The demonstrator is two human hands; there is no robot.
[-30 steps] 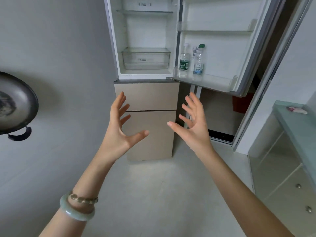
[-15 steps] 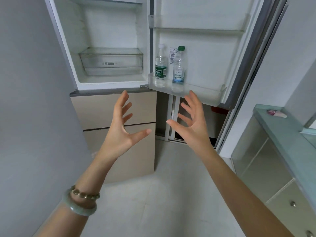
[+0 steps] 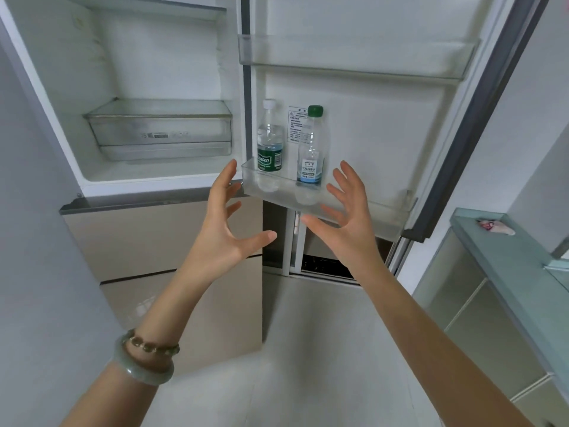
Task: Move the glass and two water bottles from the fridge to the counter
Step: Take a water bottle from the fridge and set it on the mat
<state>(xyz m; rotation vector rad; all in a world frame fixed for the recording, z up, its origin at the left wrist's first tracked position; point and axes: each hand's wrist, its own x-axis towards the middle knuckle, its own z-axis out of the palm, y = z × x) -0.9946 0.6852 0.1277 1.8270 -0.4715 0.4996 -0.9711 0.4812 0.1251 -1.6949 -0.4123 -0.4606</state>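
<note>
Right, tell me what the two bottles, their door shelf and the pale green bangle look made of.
White-capped bottle and green-capped bottle: apparently thin clear plastic, glossy, with see-through bodies and printed wrap labels. Door shelf: hard translucent plastic, slightly frosted, since the bottle bases blur behind it. Bangle: probably jade or similar stone, perhaps glass; it looks milky green, smooth and polished.

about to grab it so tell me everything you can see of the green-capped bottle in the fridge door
The green-capped water bottle is clear plastic with a dark green screw cap and a pale blue and white label low on its body. Its contents look clear. It stands upright in the lower door bin, to the right of the white-capped water bottle and apart from it. The right hand, fingers spread, hovers below and to its right without touching it.
</note>
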